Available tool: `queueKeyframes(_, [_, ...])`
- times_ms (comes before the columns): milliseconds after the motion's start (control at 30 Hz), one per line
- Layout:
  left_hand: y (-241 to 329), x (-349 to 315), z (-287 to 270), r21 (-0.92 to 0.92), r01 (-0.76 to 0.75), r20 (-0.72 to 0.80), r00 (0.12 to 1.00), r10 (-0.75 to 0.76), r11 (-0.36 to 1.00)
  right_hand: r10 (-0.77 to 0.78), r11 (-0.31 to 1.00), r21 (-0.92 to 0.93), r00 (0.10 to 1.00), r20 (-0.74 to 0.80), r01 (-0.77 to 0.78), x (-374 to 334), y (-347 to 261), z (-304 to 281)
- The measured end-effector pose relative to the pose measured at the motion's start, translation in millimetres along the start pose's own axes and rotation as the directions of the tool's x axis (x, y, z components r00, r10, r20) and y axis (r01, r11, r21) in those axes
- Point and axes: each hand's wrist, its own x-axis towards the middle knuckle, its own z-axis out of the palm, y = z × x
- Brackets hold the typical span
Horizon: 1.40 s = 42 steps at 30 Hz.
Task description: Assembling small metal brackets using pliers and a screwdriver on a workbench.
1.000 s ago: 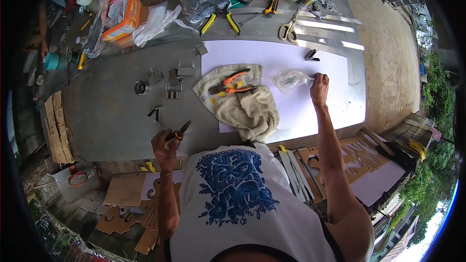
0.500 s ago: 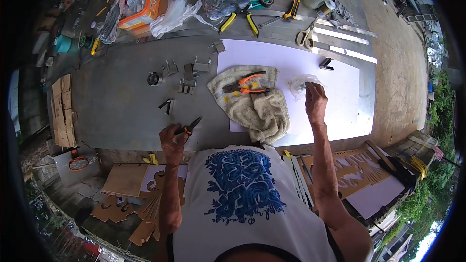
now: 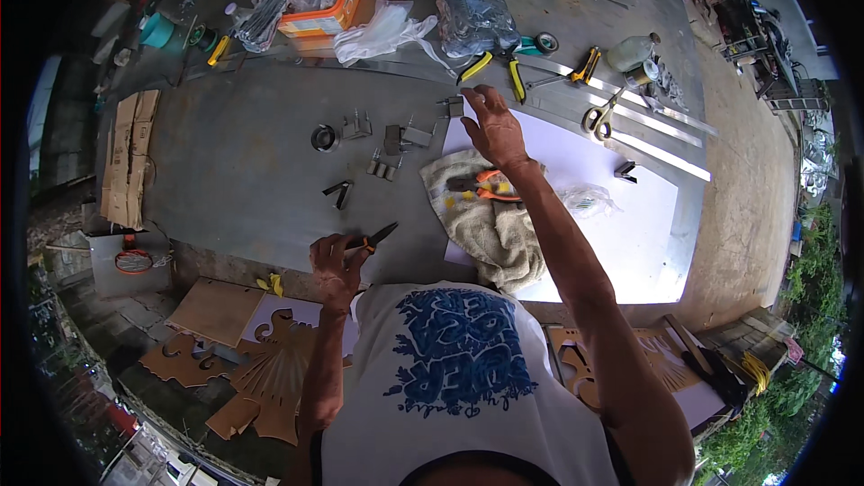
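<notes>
My left hand (image 3: 336, 265) is closed around long-nose pliers (image 3: 382, 234), their dark pointed jaws aimed away to the right. My right hand (image 3: 497, 133) reaches over the table with thumb and fingers apart, close to a small grey metal piece (image 3: 451, 107); whether it touches the piece I cannot tell. Several similar metal pieces with thin prongs (image 3: 416, 133) lie to its left, near a dark round ring (image 3: 325, 138). Partly behind my right forearm, orange-handled pliers (image 3: 490, 187) rest on a crumpled beige towel (image 3: 490, 238). A clear plastic bag (image 3: 589, 201) lies right of that forearm.
A white sheet (image 3: 643, 243) covers the table's right part. Along the back are yellow-handled pliers (image 3: 517, 81), scissors (image 3: 600, 117), metal strips (image 3: 666, 148), a glass bottle (image 3: 633, 52) and an orange tub (image 3: 324, 13). Folded cardboard (image 3: 130, 157) sits at the left edge.
My right hand has left the plastic bag and moved left and farther away, to the metal piece by the sheet's corner. My left hand still holds the pliers. The view has shifted.
</notes>
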Motion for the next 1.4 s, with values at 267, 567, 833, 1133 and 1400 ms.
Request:
queueKeyframes(267, [74.3,28.3,-12.9,-0.546,0.362,0.263,0.93,-0.255,0.756,0.411,0.81,0.399,0.901,0.139,-0.431,4.4,21.0,14.9])
queueKeyframes(567, [171.6,98.8,29.1,-0.908,0.418,0.417,0.903,-0.101,-0.011,0.48,-0.273,0.918,0.786,0.39,-0.289,-101.2,-95.2,-60.5])
queueKeyframes(833, [190.8,80.2,61.0,-0.937,0.347,0.349,0.923,-0.164,-0.041,0.468,0.24,0.841,0.817,0.336,-0.484,-142.6,-76.7,-115.9])
queueKeyframes(1133, [211.0,72.5,72.9,-0.9,0.433,0.436,0.884,-0.168,-0.061,0.12,0.843,0.495,0.97,0.214,-0.213,-154.3,-49.7,-145.5])
queueKeyframes(1400, [219.3,70.1,70.5,-0.887,0.461,0.46,0.881,-0.108,-0.017,-0.022,0.923,0.366,0.935,0.353,-0.116,-154.9,-38.6,-150.8])
